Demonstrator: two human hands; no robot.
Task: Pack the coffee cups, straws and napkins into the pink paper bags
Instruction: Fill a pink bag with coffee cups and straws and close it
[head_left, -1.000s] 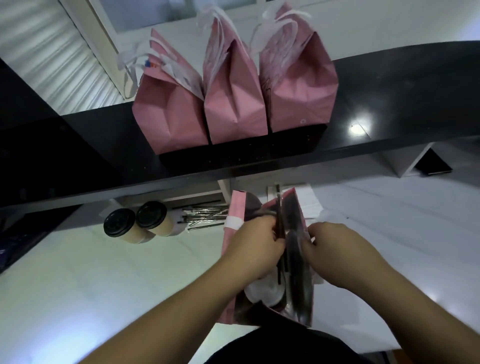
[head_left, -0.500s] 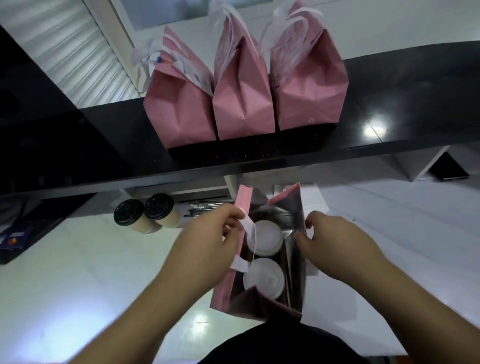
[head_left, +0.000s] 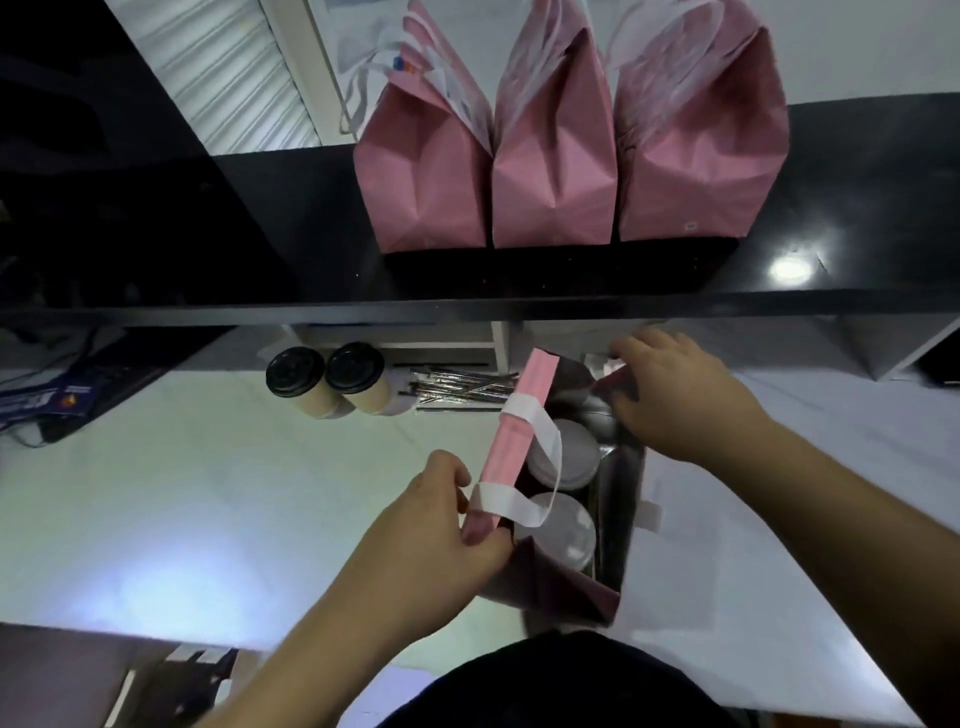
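An open pink paper bag (head_left: 511, 441) with white handles stands on the white counter (head_left: 208, 493) in front of me. Two white-lidded cups (head_left: 563, 457) sit inside it, one behind the other. My left hand (head_left: 441, 525) pinches the bag's near left rim by the handle. My right hand (head_left: 670, 395) grips the far right rim, holding the mouth wide. Two black-lidded coffee cups (head_left: 327, 379) stand at the back left of the counter. A pile of wrapped straws (head_left: 457, 389) lies beside them. No napkins are visible.
Three pink bags (head_left: 561, 171) with folded tops stand side by side on the black upper shelf (head_left: 831, 208). The shelf overhangs the back of the counter. Dark items and cables (head_left: 57, 405) lie at the far left. The counter's front edge runs near my body.
The bag's mouth, pressed nearly flat a second ago, has been pulled open, showing both cups. My left hand slid toward me along the left rim; my right hand moved to the far right corner.
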